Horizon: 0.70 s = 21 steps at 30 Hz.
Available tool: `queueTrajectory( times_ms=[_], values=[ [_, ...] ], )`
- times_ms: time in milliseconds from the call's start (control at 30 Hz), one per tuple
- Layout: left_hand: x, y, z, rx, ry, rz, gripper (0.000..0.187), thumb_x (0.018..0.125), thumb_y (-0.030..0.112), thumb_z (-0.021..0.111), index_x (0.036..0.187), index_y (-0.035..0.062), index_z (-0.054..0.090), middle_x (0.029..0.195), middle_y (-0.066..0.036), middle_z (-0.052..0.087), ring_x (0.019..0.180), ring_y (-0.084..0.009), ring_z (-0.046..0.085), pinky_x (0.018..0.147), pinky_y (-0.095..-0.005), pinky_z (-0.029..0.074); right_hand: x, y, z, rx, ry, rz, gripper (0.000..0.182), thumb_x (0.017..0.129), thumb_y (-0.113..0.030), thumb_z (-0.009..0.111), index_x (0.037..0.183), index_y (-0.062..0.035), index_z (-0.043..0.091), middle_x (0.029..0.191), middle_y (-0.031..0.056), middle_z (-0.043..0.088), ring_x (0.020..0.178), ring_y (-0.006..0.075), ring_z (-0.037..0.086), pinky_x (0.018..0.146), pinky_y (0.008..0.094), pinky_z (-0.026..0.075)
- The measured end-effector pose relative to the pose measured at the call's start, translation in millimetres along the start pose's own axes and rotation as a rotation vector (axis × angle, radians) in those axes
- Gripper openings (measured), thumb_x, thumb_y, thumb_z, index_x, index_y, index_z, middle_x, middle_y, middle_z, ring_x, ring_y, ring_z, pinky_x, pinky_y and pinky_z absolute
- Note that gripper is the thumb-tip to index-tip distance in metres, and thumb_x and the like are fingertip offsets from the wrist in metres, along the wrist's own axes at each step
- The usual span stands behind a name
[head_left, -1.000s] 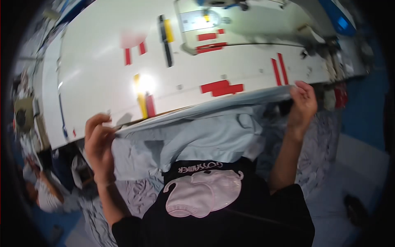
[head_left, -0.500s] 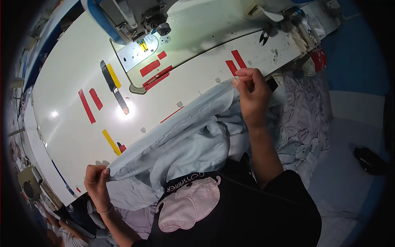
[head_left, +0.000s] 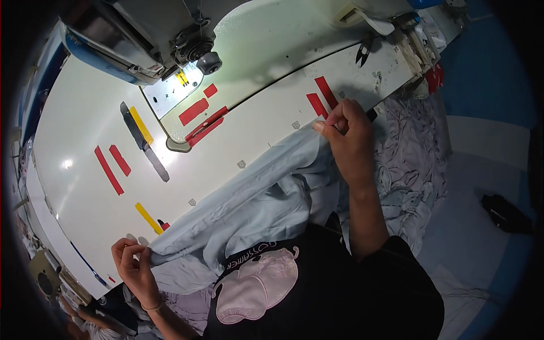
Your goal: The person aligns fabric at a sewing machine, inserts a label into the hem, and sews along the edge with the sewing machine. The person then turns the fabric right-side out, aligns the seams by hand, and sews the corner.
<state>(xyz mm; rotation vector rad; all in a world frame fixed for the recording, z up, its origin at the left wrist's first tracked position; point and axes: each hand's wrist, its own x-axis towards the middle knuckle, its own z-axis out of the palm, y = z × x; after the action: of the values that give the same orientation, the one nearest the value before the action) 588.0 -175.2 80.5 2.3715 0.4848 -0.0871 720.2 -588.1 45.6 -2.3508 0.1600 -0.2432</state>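
A light blue cloth is stretched along the front edge of the white sewing table, and its folds hang down over the person's lap. My left hand pinches the cloth's left end at the table's lower left edge. At the other end, my right hand grips the upper right corner between thumb and fingers, close to two red tape strips. The cloth's top edge runs fairly straight between both hands.
A sewing machine head with a lit needle area stands at the upper left. Small black snips lie at the upper right. Crumpled patterned fabric hangs at the right. Another person is partly visible at the lower left.
The view has shifted, so the machine head and table tapes appear further left. Both hands still hold the cloth, whose top edge now covers less of the table's front markings.
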Motion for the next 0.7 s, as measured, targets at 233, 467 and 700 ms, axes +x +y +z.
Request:
queueTrajectory(
  times_ms=[233,467,700],
  values=[
    [0.7,6.0,-5.6,-0.345,-0.124,-0.180,0.010,0.087,-0.009,0.059,0.091,-0.0012,0.054,0.101,-0.006,0.056,0.084,-0.0089,0.053,0.073,-0.0210,0.046,1.5,2.3,-1.5,0.023,-0.035,0.036,0.027,0.075,-0.001,0.076,0.074,-0.0049,0.049,0.071,0.0006,0.046,0.063,0.0102,0.038,0.059,0.0261,0.037],
    [9.8,8.2,7.7,-0.414,-0.137,-0.137,0.023,0.089,0.001,0.064,0.111,0.0001,0.061,0.099,-0.001,0.055,0.092,-0.0096,0.052,0.080,-0.0225,0.044,-0.5,7.4,0.4,-0.051,-0.056,-0.025,0.027,0.082,-0.002,0.074,0.075,-0.0057,0.048,0.070,-0.0034,0.041,0.065,0.0081,0.037,0.061,0.0242,0.034],
    [16.1,7.4,18.8,-0.440,-0.062,-0.016,0.011,0.086,0.005,0.072,0.096,0.0001,0.073,0.089,-0.002,0.052,0.080,-0.0106,0.053,0.071,-0.0235,0.044,2.8,18.3,-0.5,0.092,-0.094,0.011,0.029,0.086,0.000,0.070,0.074,-0.0068,0.045,0.071,-0.0048,0.034,0.068,0.0066,0.029,0.063,0.0217,0.027]
  ],
)
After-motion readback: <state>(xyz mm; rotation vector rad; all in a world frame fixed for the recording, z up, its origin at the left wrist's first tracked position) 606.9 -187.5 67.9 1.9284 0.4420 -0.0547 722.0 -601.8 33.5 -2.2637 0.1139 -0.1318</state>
